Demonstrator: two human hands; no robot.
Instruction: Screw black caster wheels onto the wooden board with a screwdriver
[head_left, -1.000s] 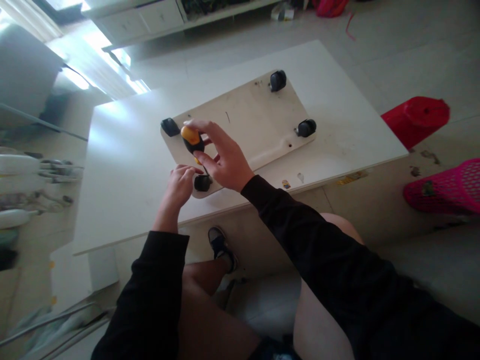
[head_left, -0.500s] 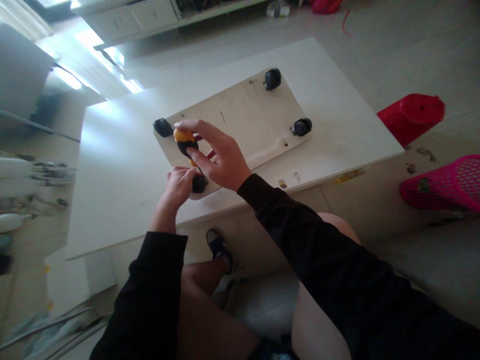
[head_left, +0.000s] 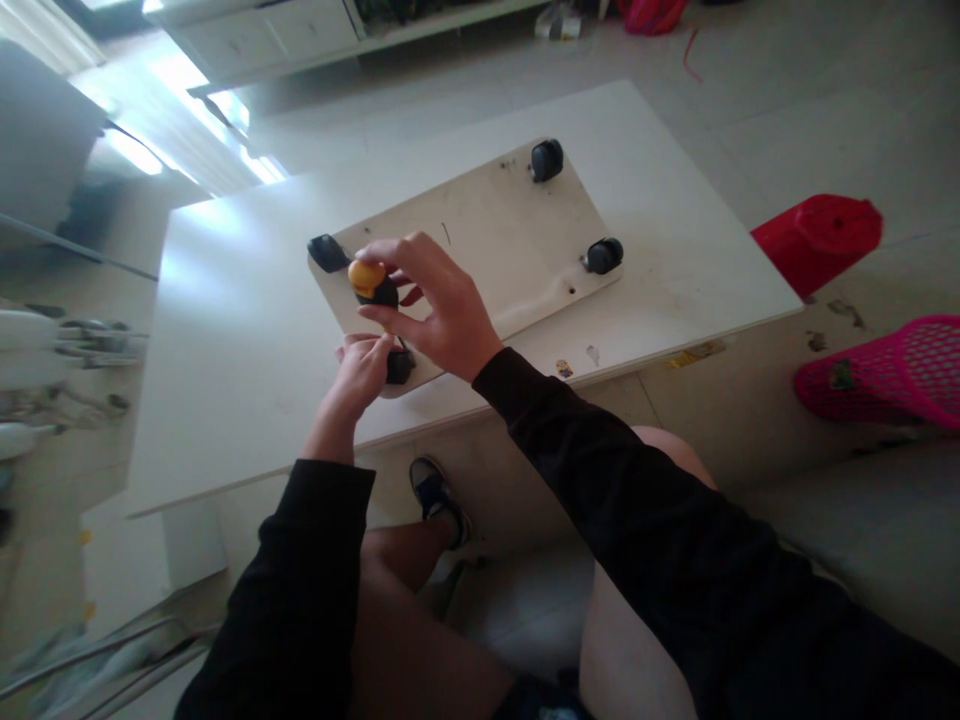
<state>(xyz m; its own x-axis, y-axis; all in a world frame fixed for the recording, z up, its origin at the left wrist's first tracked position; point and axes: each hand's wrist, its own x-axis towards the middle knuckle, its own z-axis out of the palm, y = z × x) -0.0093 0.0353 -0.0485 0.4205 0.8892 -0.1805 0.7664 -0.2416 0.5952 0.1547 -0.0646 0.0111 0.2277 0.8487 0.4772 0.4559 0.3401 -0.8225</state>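
Observation:
My right hand [head_left: 442, 310] is closed round the yellow and black handle of a screwdriver [head_left: 377, 285], thumb on one side and fingers on the other. Its thin shaft slants down to a black caster wheel [head_left: 400, 367] at the near left corner of a beige board [head_left: 480, 235]. My left hand [head_left: 360, 375] is closed at that caster, fingertips beside the shaft; the screw and the tip are too small to make out. Three more corners carry a caster each: far left [head_left: 327, 253], far right [head_left: 547, 160] and near right [head_left: 603, 256].
The board lies on a white table [head_left: 675, 240] with small stickers [head_left: 564, 369] near its front edge. A red bin [head_left: 825, 235] and a pink mesh basket [head_left: 885, 370] are beyond the right edge. A white cabinet [head_left: 262, 45] stands at the back. My legs are under the near edge.
The screwdriver handle has turned and tilted slightly in my right hand, whose fingers have shifted on it. My left hand stays at the caster. The board has not visibly moved.

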